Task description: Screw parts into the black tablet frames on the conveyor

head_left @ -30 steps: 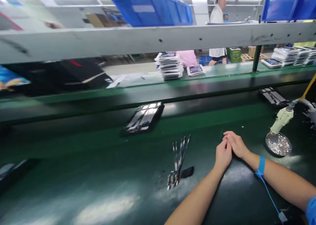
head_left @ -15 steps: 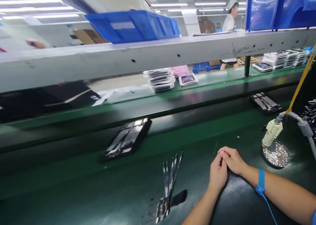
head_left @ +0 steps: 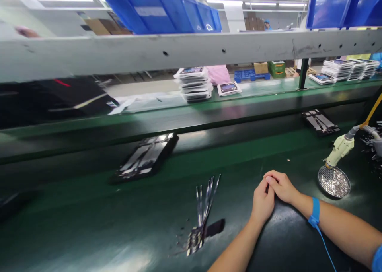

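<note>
Thin metal strips (head_left: 205, 202) lie well short of the desk's (head_left: 143, 208) far edge. Left hand (head_left: 263, 202): loosely curled. Right hand (head_left: 282, 187): folded closed over its fingertips; contents cannot be determined. Screw dish (head_left: 334, 182): farther right, apart. Change: white-clad walker (head_left: 299, 65) now largely hidden.

Factory workshop with blue bins (head_left: 161, 15)
</note>
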`<state>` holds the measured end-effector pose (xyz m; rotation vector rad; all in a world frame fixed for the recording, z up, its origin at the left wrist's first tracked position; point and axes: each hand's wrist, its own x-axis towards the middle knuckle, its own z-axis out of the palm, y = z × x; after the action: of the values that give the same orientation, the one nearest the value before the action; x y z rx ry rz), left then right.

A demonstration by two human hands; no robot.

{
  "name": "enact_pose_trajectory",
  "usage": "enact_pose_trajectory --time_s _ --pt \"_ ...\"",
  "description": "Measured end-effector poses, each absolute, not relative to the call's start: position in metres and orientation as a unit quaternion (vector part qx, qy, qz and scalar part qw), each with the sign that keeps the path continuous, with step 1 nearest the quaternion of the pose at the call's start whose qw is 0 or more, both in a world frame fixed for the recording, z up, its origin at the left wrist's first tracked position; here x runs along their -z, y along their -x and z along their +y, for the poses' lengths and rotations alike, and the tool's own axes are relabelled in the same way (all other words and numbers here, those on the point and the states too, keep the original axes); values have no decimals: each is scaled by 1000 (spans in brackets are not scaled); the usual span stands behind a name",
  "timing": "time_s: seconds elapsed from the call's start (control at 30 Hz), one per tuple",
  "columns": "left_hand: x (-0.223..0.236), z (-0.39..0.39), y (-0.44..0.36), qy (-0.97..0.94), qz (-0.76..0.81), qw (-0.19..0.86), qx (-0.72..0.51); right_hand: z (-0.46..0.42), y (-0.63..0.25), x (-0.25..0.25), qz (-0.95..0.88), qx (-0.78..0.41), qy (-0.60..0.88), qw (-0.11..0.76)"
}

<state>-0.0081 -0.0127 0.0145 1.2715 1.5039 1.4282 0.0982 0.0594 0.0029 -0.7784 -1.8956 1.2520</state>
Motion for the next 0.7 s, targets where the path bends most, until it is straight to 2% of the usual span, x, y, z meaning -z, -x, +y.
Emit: enact_pose_trajectory --time_s 0.7 --pt "-16 -10 3 -494 578 354 -545 66 -104 -4 -741 -488 305 346"
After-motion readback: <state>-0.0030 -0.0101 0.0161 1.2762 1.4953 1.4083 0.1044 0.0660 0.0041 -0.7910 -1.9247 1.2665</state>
